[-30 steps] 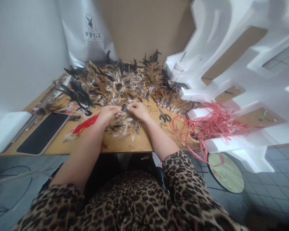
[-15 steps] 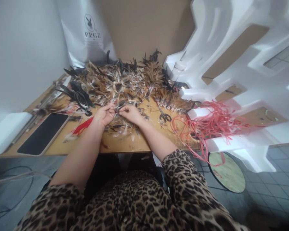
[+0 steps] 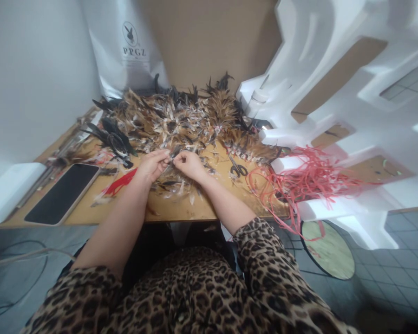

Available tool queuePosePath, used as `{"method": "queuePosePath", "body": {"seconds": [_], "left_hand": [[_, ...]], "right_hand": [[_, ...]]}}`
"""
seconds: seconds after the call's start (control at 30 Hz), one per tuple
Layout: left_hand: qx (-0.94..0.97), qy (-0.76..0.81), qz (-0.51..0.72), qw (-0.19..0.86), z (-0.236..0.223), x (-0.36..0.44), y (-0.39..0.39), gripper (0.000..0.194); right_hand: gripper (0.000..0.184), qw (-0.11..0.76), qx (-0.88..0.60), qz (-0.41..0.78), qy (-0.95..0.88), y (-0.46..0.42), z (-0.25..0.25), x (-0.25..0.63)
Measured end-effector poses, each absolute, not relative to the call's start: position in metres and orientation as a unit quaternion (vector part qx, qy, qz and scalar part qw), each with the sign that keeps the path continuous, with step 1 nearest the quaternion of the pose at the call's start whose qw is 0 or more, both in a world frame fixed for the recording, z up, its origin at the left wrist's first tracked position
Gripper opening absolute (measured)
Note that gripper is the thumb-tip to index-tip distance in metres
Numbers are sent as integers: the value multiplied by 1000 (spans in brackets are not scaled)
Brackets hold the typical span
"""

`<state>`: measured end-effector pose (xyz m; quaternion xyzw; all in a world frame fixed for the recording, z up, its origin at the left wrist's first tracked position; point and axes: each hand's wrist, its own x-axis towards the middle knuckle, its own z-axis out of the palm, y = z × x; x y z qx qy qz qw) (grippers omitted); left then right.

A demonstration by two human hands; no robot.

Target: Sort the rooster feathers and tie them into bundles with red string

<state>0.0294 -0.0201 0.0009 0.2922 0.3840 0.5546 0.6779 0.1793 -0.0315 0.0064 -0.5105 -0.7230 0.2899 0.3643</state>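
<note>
A dark feather tuft [image 3: 172, 157], small and blurred, sat at the centre of a littered surface [image 3: 184, 212], where a person in leopard-print sleeves appeared to grasp it between the fingertips of both hands: the left hand [image 3: 155, 165] pinching from 9 o'clock, the right hand [image 3: 190, 164] from 3. The close double pinch likely steadied so slight a thing. Loose feathers [image 3: 177, 186] lay at 6 o'clock and a mound of brown feathers [image 3: 181, 120] spread at 12, presumably kept within reach, as were black scissors [image 3: 242, 170] at 3 o'clock, with tangled pink ribbon [image 3: 310, 181] beyond. Red strands [image 3: 120, 182] and a dark-screened phone [image 3: 62, 194] lay toward 8 o'clock. At 11, a silvery bag [image 3: 139, 69] read "PPGZ" beneath a rabbit-head emblem [image 3: 130, 34]; its finer print was illegible.
</note>
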Motion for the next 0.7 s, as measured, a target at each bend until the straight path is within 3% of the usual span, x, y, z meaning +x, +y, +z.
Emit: {"method": "queuePosePath", "body": {"seconds": [0.27, 0.53, 0.7], "left_hand": [[415, 454, 496, 613, -2, 33, -24, 22], [516, 490, 443, 546, -2, 32, -26, 23], [550, 499, 421, 520, 0, 32, -28, 23]], "right_hand": [[16, 361, -491, 250, -752, -29, 10, 192], [15, 327, -461, 148, -811, -35, 15, 195], [14, 346, -439, 157, -814, -35, 15, 194]]}}
